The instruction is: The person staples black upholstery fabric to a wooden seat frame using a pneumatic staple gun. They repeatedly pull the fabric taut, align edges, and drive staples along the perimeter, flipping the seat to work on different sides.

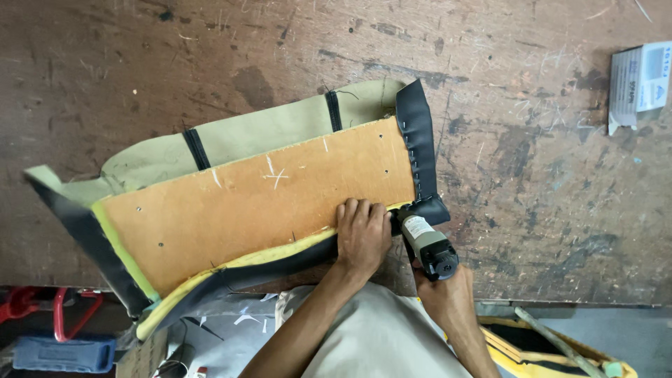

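Observation:
A wooden seat board (259, 203) with yellow foam and a black cover wrapped round its edges lies on the worn workbench (532, 182). My left hand (362, 234) presses flat on the board's near edge, holding the black cover (420, 140) down. My right hand (448, 294) grips a grey pneumatic staple gun (427, 245), its nose at the board's near right corner beside my left hand. A row of staples runs up the black strip on the right end. Beige lining with black straps shows behind the board.
A small white and blue box (640, 84) sits at the bench's far right. Below the bench edge lie a red and blue tool (56, 336) at left and a yellow and black padded piece (546, 350) at right.

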`<control>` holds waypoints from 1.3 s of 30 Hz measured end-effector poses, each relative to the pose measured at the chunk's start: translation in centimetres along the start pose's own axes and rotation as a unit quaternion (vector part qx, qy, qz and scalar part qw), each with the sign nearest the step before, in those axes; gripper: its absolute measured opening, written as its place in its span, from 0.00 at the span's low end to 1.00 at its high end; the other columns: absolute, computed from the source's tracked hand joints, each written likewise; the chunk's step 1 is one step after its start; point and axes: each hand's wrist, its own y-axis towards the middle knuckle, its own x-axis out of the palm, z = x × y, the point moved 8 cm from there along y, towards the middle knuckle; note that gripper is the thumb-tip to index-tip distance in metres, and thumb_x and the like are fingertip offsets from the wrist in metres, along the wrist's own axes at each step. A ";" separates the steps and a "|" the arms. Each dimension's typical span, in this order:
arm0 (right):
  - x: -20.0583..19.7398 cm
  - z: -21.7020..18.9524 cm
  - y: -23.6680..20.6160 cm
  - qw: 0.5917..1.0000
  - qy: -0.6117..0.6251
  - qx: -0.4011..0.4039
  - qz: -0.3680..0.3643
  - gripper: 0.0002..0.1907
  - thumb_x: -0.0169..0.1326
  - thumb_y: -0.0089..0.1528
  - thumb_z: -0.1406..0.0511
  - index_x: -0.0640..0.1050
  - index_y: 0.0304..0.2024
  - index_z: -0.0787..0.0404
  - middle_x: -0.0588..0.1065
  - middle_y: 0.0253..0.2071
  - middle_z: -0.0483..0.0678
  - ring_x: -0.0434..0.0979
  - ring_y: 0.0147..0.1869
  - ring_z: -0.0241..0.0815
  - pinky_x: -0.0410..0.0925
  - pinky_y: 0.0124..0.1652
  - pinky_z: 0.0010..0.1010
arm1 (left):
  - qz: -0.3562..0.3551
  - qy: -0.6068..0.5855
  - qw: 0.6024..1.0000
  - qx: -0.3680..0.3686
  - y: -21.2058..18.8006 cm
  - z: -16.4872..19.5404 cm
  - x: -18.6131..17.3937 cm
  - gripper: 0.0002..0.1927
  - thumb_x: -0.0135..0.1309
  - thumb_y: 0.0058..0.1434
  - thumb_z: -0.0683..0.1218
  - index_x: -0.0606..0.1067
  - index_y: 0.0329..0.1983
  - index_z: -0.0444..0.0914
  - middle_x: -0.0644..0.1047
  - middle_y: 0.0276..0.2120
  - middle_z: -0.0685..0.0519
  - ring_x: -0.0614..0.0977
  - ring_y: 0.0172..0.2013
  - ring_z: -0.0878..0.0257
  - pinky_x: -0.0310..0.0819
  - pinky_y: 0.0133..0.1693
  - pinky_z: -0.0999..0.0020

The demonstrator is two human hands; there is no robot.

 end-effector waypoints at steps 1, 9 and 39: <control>-0.1 0.0 0.0 1.000 0.004 -0.004 0.005 0.11 0.60 0.52 0.71 0.84 0.38 0.62 0.83 0.32 0.57 0.87 0.36 0.48 0.75 0.36 0.38 | -0.006 0.000 1.000 0.002 0.0 0.0 0.0 0.07 0.58 0.61 0.45 0.77 0.35 0.36 0.75 0.33 0.46 0.74 0.42 0.48 0.65 0.49 0.51; -1.1 -0.4 -1.1 0.999 0.002 0.044 -0.005 0.14 0.60 0.53 0.70 0.84 0.43 0.59 0.82 0.30 0.59 0.86 0.32 0.51 0.74 0.33 0.41 | -0.032 -0.078 0.996 0.019 0.1 -0.9 -1.1 0.04 0.59 0.58 0.39 0.78 0.36 0.37 0.77 0.34 0.47 0.77 0.42 0.49 0.68 0.49 0.54; 0.5 -1.3 -3.3 0.997 -0.036 0.070 0.002 0.13 0.62 0.53 0.70 0.83 0.42 0.63 0.81 0.29 0.61 0.85 0.32 0.56 0.73 0.34 0.43 | -0.017 -0.015 0.998 -0.050 2.3 -1.5 -3.5 0.12 0.68 0.49 0.48 0.78 0.31 0.41 0.72 0.40 0.51 0.70 0.45 0.52 0.62 0.49 0.53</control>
